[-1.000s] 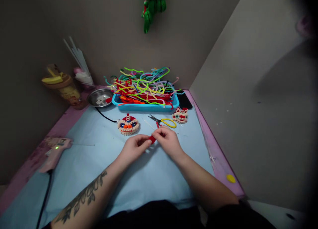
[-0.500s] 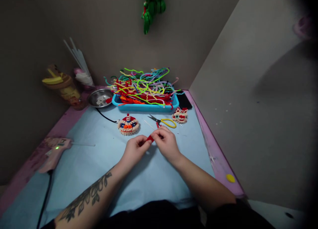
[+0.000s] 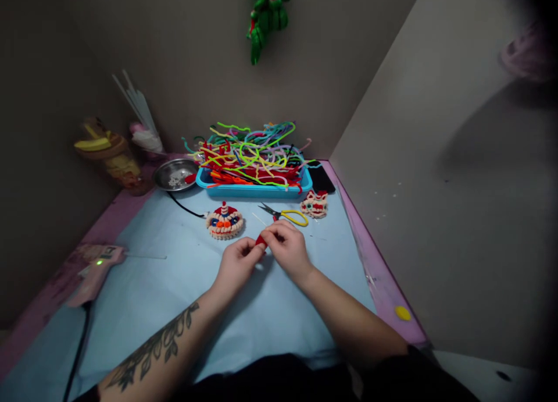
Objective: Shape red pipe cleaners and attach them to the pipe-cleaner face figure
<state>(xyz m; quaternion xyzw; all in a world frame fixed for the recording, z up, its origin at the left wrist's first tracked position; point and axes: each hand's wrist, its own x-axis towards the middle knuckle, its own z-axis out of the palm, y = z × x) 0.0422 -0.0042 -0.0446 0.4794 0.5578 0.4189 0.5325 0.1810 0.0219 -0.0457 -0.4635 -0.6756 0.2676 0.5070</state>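
Both hands meet over the blue cloth, pinching one small red piece (image 3: 260,241) between them. My left hand (image 3: 235,263) is closed on its lower left end. From the right, my right hand (image 3: 288,249) grips the other end with thumb and fingertips. Fingers hide much of the piece. Just beyond the hands lie scissors (image 3: 296,217) with yellow handles, their blades pointing left. A cream, red and blue lion-like face (image 3: 224,221) rests to the left of them, and a smaller cream and red one (image 3: 314,205) to the right.
Behind stands a blue tray (image 3: 253,191) heaped with coloured pipe cleaners. A metal bowl (image 3: 175,175) and a dark phone-like slab (image 3: 321,180) flank it. At left lies a pink glue gun (image 3: 96,276) with a black cord. A yellow disc (image 3: 403,313) sits near the right edge.
The hands have shifted slightly against each other, and the red piece between the fingertips is tilted a little differently. The camera view has moved slightly.
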